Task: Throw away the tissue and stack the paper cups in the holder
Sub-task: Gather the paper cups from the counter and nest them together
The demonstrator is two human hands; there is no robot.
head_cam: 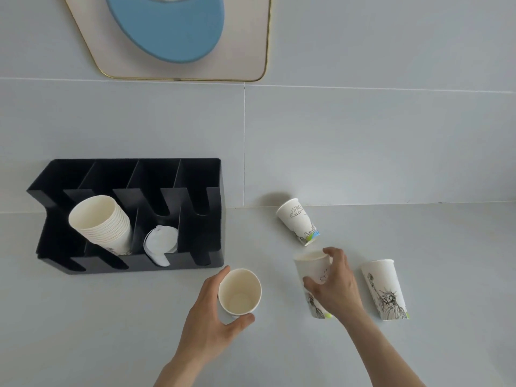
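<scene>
— Nearest the lens, what have you got?

— Two bare forearms coming up from the near edge of the bench [418, 233]. Left hand [212, 311] is curled round a paper cup [239, 291], thumb on the near side of the rim, fingers on the far-left side. Cup mouth faces the camera; inside is plain and bare.

— Start at the left end, then.

— Black cup holder [201, 236], back-left on the bench, against the wall. Four slotted bays. Second bay from the left holds a stack of cups [99, 222], nested and tilted, mouths toward the camera. Third bay holds white lids [161, 241]. Cannot tell what, if anything, is in the two outer bays; they read as dark.

— And the left hand's cup relative to that?

— Just off the holder's near-right corner, apart from it.

— Moving right?

— Right hand [333, 286] closed over a second cup [312, 275] from above-right, fingers across its rim end and thumb on the left wall. This cup leans; printed statue drawing on its side.

— Beyond it?

— Third cup [298, 220] farther back, near the wall, leaning, with a line drawing and a green-blue patch at its base. Untouched.

— Farthest right?

— Fourth cup [384, 289], just beside the right hand, statue print, not touched.

— Tissue?

— Can't see one.
</scene>
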